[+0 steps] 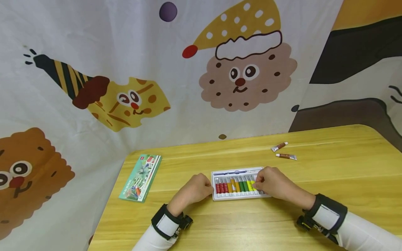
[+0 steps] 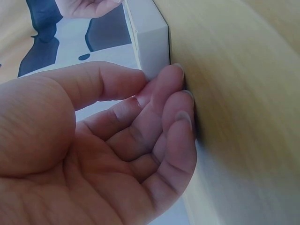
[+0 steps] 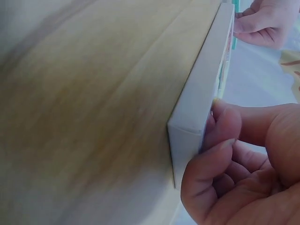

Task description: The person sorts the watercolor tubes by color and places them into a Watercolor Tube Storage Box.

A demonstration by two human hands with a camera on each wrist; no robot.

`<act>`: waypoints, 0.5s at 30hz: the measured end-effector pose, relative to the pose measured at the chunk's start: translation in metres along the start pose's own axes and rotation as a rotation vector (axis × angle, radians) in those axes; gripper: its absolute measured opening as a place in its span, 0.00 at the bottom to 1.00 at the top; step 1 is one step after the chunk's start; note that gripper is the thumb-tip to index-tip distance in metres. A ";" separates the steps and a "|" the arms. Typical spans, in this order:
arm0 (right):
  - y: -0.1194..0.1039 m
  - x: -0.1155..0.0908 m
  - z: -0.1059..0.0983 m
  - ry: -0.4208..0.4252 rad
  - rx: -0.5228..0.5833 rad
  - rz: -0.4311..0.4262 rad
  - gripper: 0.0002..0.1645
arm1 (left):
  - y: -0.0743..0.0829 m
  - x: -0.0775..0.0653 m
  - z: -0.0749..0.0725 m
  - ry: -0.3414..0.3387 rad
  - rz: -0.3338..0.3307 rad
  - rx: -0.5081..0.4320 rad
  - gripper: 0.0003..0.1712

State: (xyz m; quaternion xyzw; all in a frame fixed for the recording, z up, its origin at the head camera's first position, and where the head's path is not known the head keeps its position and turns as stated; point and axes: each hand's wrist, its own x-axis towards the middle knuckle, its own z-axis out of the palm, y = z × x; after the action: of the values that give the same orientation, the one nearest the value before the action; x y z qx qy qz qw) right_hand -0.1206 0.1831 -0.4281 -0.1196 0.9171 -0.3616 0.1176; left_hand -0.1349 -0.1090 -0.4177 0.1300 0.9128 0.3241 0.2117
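Note:
A white tray (image 1: 235, 199) lies on the table with a row of small paint tubes (image 1: 232, 185) in it, red, ochre, green and yellow from left to right. Along its far side lies a blue paintbrush (image 1: 230, 172). My left hand (image 1: 197, 188) holds the tray's left end, thumb and fingertips at the corner in the left wrist view. Over the right end of the tray, my right hand (image 1: 277, 184) pinches a paint tube among the others; the fingers mostly hide it. In the right wrist view, other curled fingers (image 3: 206, 173) touch the tray's end.
Two brown paint tubes lie loose behind my right hand, one (image 1: 279, 146) near the back edge and another (image 1: 286, 156) just in front. A green printed box (image 1: 141, 178) lies at the left of the wooden table (image 1: 245, 226). A cartoon-patterned cloth (image 1: 185, 104) hangs behind.

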 end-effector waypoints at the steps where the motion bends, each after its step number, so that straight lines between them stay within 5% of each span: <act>1: 0.000 0.000 0.001 0.001 -0.008 0.000 0.16 | 0.000 0.000 0.000 0.000 -0.001 -0.001 0.17; 10: -0.002 0.000 0.002 0.007 -0.025 0.001 0.15 | 0.001 -0.001 -0.001 -0.003 -0.001 0.010 0.17; 15: -0.007 -0.003 -0.014 0.046 -0.009 -0.096 0.07 | -0.001 -0.001 -0.001 -0.008 -0.002 0.002 0.17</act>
State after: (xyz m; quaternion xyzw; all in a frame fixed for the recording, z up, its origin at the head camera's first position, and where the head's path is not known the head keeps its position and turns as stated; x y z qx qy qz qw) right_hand -0.1210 0.1879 -0.4124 -0.1558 0.9144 -0.3653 0.0783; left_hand -0.1347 -0.1103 -0.4171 0.1305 0.9125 0.3224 0.2153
